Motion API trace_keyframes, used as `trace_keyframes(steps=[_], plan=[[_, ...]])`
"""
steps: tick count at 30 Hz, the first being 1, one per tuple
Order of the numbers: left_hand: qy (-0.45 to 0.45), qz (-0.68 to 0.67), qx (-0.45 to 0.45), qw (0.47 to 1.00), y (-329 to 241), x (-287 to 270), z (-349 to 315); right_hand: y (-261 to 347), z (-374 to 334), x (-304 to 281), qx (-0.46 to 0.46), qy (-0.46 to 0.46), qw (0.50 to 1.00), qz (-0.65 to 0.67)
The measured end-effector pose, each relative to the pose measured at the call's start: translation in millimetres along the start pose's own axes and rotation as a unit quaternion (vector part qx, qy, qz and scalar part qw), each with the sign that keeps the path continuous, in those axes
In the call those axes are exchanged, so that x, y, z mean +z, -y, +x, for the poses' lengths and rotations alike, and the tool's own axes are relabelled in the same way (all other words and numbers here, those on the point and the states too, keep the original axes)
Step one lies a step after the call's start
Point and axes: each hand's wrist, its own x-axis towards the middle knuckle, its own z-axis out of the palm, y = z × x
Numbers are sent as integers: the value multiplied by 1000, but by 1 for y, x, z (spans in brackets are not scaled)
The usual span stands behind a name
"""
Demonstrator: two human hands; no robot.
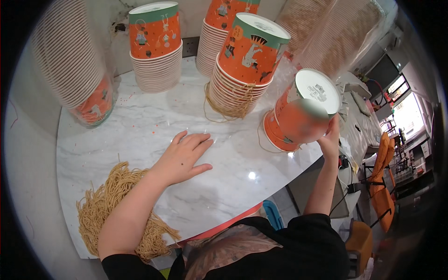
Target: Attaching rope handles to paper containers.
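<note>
My left hand lies palm down on the white marbled table with its fingers spread, holding nothing. At the right, my right hand grips the side of an upside-down orange paper bucket with a green band and white base. Its fingers are partly hidden behind the bucket. Under that bucket shows another orange rim, with a thin tan cord beside it. A heap of tan cords lies at the left, partly under my left forearm. Beyond my hands, cords hang around a nested stack of paper buckets.
More bucket stacks stand at the back, one at the left centre and one behind the corded stack. A tall plastic-wrapped bucket stack leans at the far left. Orange chairs and a blue plastic container are beyond the table edge.
</note>
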Motion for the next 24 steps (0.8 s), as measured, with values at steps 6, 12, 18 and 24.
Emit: trace_keyframes(steps=[6, 12, 18, 24], plan=[[2, -1, -9, 1000, 0, -1, 2, -21, -15, 5, 62, -4, 997, 45], [-1, 1, -8, 1000, 1, -2, 5, -23, -23, 9, 109, 30, 983, 144], [-42, -49, 45, 997, -33, 11, 20, -21, -31, 9, 129, 21, 983, 130], [23, -25, 117, 993, -74, 27, 21, 46, -82, 49, 177, -63, 979, 78]])
